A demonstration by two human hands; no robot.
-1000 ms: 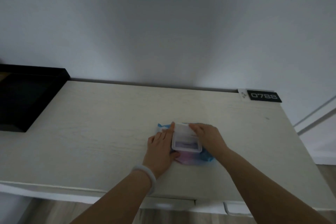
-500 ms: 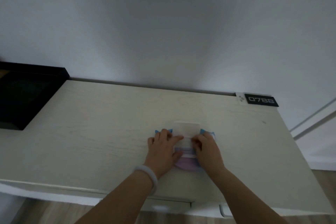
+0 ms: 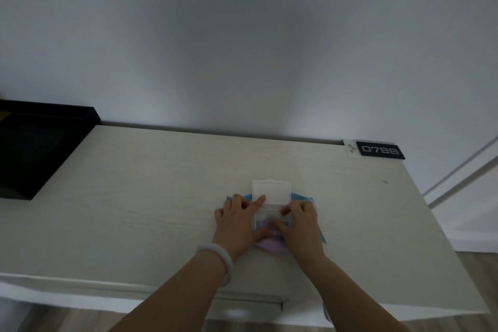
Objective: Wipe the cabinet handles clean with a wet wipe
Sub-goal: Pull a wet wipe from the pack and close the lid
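Observation:
A blue and pink wet wipe pack (image 3: 301,197) lies flat on the pale wooden cabinet top (image 3: 161,197). Its white plastic lid (image 3: 272,191) is flipped open toward the wall. My left hand (image 3: 237,224) rests on the pack's left side, fingers straight, index fingertip on the lid's edge. My right hand (image 3: 301,226) sits on the pack's right side, with fingers and thumb curled and pinching at the opening; the wipe between them is mostly hidden. A bit of a metal cabinet handle (image 3: 325,311) shows below the front edge, by my right forearm.
A black tray (image 3: 40,148) stands at the back left of the cabinet top. A small black sign reading 0788 (image 3: 380,150) is at the back right corner. A white wall is behind, and wood floor is on the right.
The lid has swung open away from me and now lies flat. My right hand left the lid and came down to the opening. My left hand stayed on the pack.

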